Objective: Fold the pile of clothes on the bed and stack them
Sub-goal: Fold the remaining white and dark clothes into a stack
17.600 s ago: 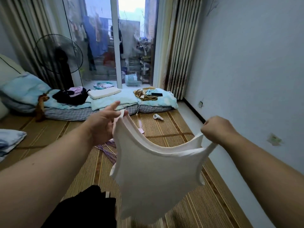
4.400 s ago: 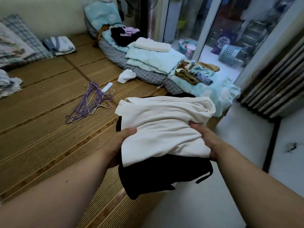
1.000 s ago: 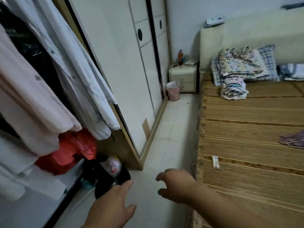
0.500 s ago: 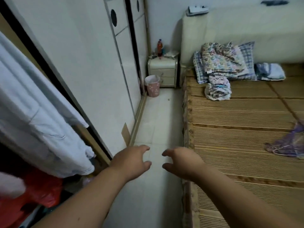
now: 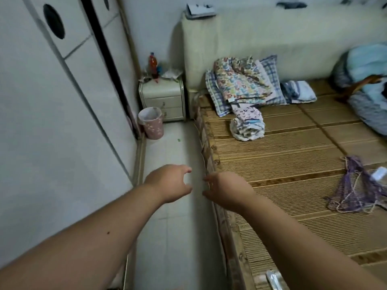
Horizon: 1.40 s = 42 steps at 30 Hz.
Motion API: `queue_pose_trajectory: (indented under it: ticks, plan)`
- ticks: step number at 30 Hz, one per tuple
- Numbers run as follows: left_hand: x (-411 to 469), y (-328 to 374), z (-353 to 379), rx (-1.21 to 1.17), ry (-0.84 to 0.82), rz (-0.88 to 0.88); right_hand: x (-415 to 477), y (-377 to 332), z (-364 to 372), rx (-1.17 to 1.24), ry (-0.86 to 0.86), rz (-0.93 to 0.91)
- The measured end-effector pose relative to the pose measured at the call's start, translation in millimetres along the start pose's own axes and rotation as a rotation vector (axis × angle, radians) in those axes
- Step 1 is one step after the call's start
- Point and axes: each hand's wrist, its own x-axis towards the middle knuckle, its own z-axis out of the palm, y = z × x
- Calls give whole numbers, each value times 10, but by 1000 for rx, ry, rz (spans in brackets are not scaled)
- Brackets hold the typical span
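Note:
Both hands are held out in front of me, empty, fingers loosely curled toward each other. My left hand [image 5: 169, 183] hovers over the floor strip beside the bed. My right hand [image 5: 226, 191] hovers over the left edge of the bed [image 5: 278, 164], which is covered by a bamboo mat. A small folded patterned cloth bundle [image 5: 247, 126] lies on the mat near the head end, in front of a floral blanket on plaid pillows [image 5: 243, 82]. No pile of clothes to fold shows in this view.
White sliding wardrobe doors [image 5: 52, 101] fill the left. A bedside cabinet [image 5: 162, 97] and a pink waste bin [image 5: 151, 125] stand at the far end of the narrow floor strip. Purple hangers [image 5: 354, 185] lie on the mat at right. Blue bedding [image 5: 366, 80] sits far right.
The view has swung right, away from the open wardrobe with hanging clothes, toward the bed. Both hands stay empty and have risen slightly in view.

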Motion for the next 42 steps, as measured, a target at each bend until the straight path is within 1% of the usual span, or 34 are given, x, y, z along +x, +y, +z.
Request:
queue_pose_trajectory:
  ticks: [2,6,10,12,18,22,26,29,32,37,40,42]
  plan:
    - [477,-72,-178,13,-14,38,353,68,-124,26,8,42]
    - [1421,-168,-377,76,-60,131,1010,382,-361,-12,-4,102]
    - [2517,-229,-532,191,-94,234,1803,921,-589,6,10,186]
    - [3048,-233,-608,202,-111,250,2235,1209,-713,47,8,230]
    - [4411,-7,-948,181,-137,382,3243,1787,-1187,96,-20,334]
    - [5283,198,-1036,203,-177,472,3750,2064,-1411,124,3,417]
    - [6165,397,-992,290,-246,619,4195,2390,-1485,167,32,535]
    - [6885,541,-896,331,-306,745,4510,2689,-1475,208,80,666]
    - [7598,703,-708,385,-404,874,4815,2959,-1321,299,135,840]
    - [8368,941,-330,438,-512,966,5175,3217,-1008,439,180,1048]
    - [8634,1087,-13,430,-542,995,5347,3431,-819,487,228,1132]
    - [8756,1157,245,433,-541,996,5443,3608,-655,551,294,1180]
